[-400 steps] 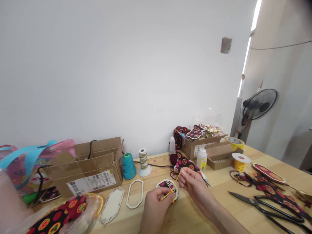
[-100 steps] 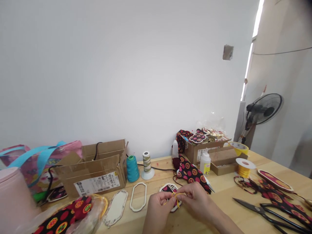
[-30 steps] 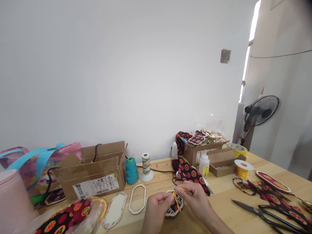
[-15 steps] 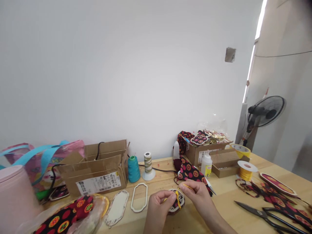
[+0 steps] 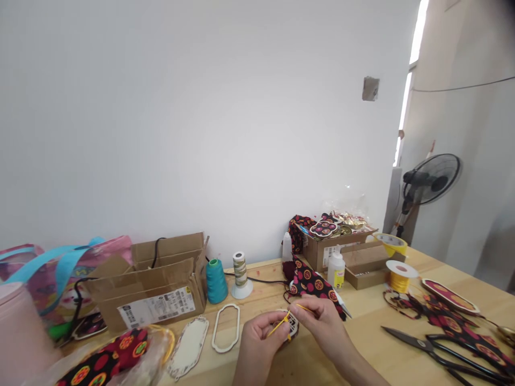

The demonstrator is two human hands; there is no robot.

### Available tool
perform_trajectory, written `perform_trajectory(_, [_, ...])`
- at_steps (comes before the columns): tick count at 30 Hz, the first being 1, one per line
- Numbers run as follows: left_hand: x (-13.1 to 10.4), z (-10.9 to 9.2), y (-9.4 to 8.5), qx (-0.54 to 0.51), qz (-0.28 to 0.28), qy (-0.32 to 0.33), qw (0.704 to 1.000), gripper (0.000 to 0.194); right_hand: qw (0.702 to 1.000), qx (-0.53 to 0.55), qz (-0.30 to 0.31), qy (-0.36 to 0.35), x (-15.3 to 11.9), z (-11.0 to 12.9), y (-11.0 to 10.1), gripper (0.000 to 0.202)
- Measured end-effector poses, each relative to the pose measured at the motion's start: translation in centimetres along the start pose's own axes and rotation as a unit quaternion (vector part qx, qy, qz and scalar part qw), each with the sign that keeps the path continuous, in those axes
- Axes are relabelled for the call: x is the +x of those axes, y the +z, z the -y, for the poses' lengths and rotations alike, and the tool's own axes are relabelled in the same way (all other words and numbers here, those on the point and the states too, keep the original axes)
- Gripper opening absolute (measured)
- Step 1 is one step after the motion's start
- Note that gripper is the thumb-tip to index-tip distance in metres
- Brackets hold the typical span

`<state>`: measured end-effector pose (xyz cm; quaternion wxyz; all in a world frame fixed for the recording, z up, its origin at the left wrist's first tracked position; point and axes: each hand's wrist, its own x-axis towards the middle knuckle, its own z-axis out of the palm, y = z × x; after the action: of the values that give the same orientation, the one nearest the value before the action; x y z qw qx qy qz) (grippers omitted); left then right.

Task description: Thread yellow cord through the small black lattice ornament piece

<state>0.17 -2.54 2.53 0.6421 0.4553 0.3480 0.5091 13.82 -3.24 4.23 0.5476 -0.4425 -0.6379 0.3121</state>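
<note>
Near the front middle of the table, my left hand [image 5: 258, 339] pinches a yellow cord [image 5: 277, 325] between thumb and fingers. My right hand [image 5: 319, 319] is closed on the same cord just to the right, its fingertips close to the left ones. A small knot of the cord shows between the hands. Partly hidden behind them is a dark patterned ornament [image 5: 294, 324] with a pale lattice, and a yellow end of the cord lies over it. Whether my left fingers also touch the ornament is hidden.
Black scissors [image 5: 430, 346] and a yellow cord spool [image 5: 401, 274] lie right. Behind stand a glue bottle [image 5: 336, 269], a teal thread cone [image 5: 216, 281] and cardboard boxes [image 5: 161, 289]. A pale frame [image 5: 226, 328] and wrapped patterned fabric [image 5: 107, 359] lie left.
The view has shifted slightly, moving the table items leftward. My hands have drawn closer together, the cord now slants between them, and the left hand covers more of the ornament.
</note>
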Motion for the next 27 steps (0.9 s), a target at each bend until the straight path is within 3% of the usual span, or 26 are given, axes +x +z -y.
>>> perform_trajectory(14, [0.5, 1.0, -0.3, 0.013, -0.006, -0.004, 1.0, 0.024, 1.0, 0.013, -0.017, 0.019, 0.0, 0.2, -0.3, 0.033])
perform_trajectory(24, [0.5, 1.3, -0.4, -0.017, 0.011, -0.017, 1.0, 0.033, 0.996, -0.084, -0.023, -0.023, 0.1, -0.3, -0.3, 0.036])
perform_trajectory(27, [0.4, 1.0, -0.2, -0.018, -0.01, -0.025, 0.999, 0.03, 0.994, -0.102, -0.022, -0.031, 0.0, -0.6, -0.3, 0.035])
